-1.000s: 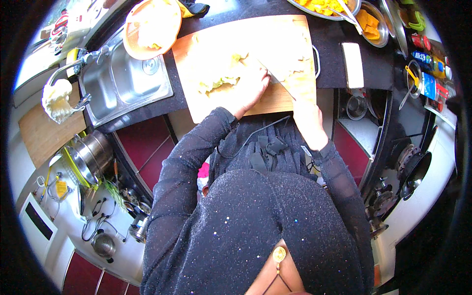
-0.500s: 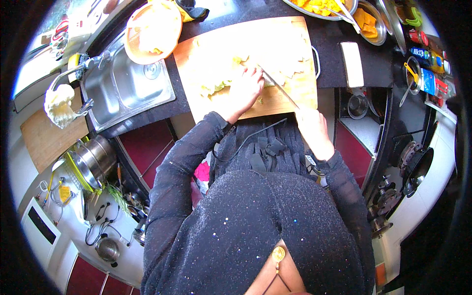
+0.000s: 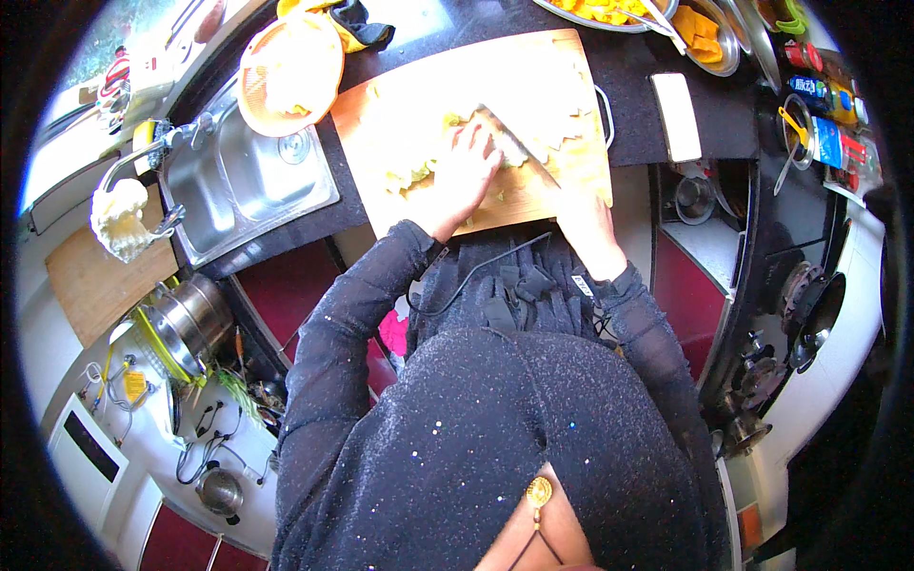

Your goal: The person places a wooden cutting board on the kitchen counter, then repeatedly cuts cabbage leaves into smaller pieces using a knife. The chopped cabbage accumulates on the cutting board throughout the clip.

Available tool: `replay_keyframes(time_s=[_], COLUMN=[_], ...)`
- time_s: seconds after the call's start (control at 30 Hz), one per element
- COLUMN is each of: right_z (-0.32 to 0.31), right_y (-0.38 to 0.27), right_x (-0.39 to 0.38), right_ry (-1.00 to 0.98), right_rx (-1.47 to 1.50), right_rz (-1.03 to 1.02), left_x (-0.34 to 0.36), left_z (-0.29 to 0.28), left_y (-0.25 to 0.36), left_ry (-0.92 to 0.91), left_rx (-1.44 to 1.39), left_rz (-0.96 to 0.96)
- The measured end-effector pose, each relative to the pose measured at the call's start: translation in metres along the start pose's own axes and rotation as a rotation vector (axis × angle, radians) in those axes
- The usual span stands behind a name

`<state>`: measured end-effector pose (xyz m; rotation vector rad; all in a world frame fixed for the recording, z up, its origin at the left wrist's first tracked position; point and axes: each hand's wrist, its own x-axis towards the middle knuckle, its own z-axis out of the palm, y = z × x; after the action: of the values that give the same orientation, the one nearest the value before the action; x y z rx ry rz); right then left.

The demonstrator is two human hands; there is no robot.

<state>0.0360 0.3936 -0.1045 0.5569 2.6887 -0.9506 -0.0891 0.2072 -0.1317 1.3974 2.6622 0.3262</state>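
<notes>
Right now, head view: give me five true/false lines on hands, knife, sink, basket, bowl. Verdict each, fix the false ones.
1. The right hand holds the knife. True.
2. The left hand is in the sink. False: it is at the vegetable, over the board.
3. The sink lies left of the board. True.
4. The basket is blue. False: it is orange.
5. The bowl of yellow pieces stands beyond the board's near left corner. False: it is by the far right one.
</notes>
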Motion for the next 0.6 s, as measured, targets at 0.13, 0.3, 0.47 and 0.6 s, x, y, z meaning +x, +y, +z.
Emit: replay_keyframes(time_s=[0.13, 0.3, 0.47, 0.6], right_z=[-0.024, -0.038, -0.039, -0.044], right_y=[0.0, 0.013, 0.022, 0.027], right_x=[-0.002, -0.005, -0.013, -0.024], right_ry=[-0.027, 0.055, 0.082, 0.044], right_rx=[0.031, 0.169, 0.191, 0.154], right_rz=[0.023, 0.068, 0.094, 0.108], left_x=[0.001, 0.005, 0.01, 0.009], left_z=[-0.002, -0.013, -0.004, 0.023], left_y=[0.001, 0.008, 0.027, 0.026], left_ry=[-0.075, 0.019, 0.091, 0.033], left_rx=[0.03, -0.07, -0.155, -0.618], left_rz=[-0.041, -0.003, 0.032, -0.202])
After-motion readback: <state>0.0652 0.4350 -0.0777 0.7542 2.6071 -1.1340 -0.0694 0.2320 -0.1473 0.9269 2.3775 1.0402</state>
